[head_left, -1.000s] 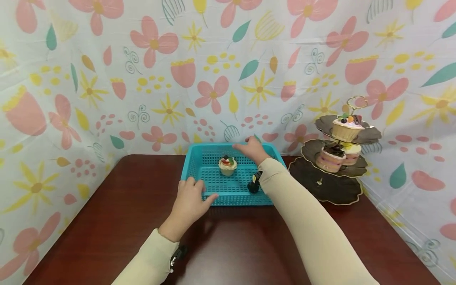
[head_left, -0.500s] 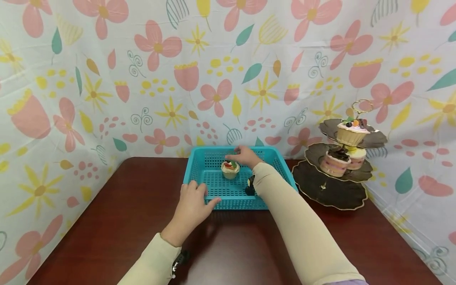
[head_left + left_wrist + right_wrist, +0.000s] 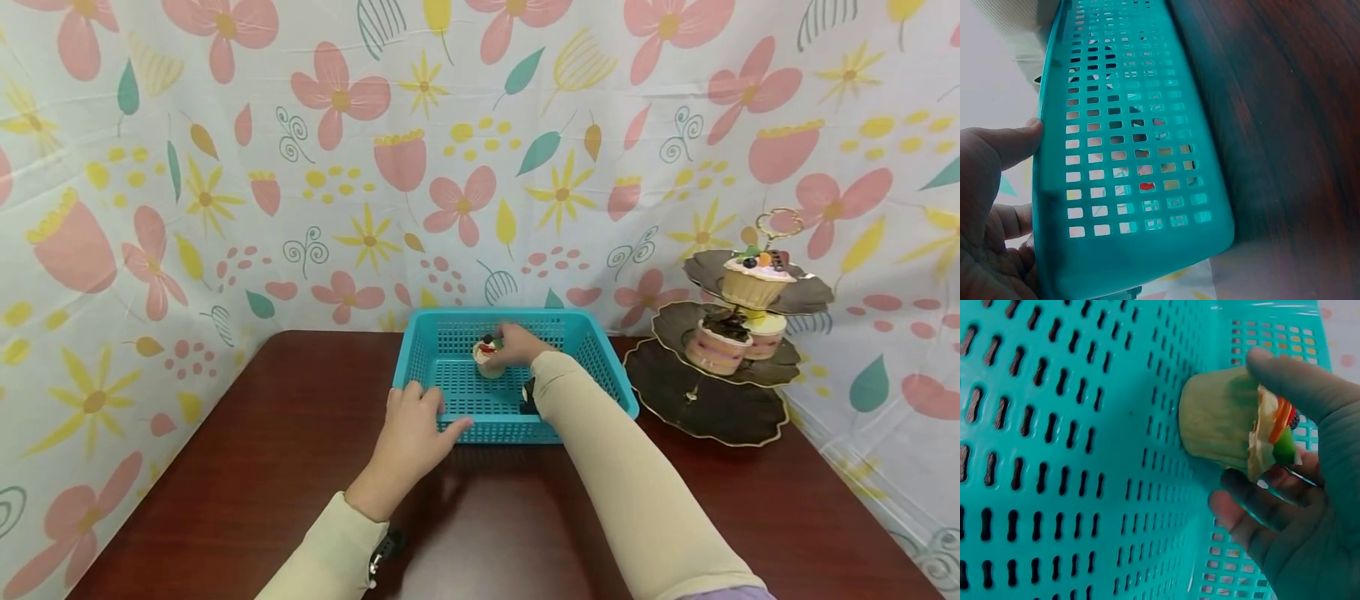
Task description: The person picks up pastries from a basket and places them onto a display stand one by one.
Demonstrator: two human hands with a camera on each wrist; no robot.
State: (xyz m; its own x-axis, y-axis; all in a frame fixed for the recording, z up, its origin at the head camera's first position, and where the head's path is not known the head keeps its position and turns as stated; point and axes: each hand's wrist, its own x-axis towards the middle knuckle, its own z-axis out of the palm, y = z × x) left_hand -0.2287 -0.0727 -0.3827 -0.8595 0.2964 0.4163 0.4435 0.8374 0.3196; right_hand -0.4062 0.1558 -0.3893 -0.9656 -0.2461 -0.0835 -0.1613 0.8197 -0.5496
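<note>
A toy cupcake (image 3: pixel 488 358) with a pale cup, cream and fruit on top lies inside the turquoise basket (image 3: pixel 502 430). My right hand (image 3: pixel 517 345) reaches into the basket and holds the cupcake. In the right wrist view, the thumb (image 3: pixel 1285 378) is along one side of the cupcake (image 3: pixel 1219 419) and the fingers (image 3: pixel 1241 512) curl by the other; its cup is against the basket floor. At the basket's front left corner my left hand (image 3: pixel 411 437) grips the rim. The left wrist view has its thumb (image 3: pixel 1019 142) on the rim, with some fingertips hidden behind it.
A dark three-tier stand (image 3: pixel 705 408) with gold edges is right of the basket. Its top tier bears a cupcake (image 3: pixel 757 283); two round cakes, one of them the chocolate-topped cake (image 3: pixel 718 346), sit on the middle tier. A flowered cloth hangs behind the brown table (image 3: pixel 300 400).
My right hand has moved left and down from the basket's back rim onto the cupcake and closed round it. The left hand stays on the rim. The head view has shifted slightly.
</note>
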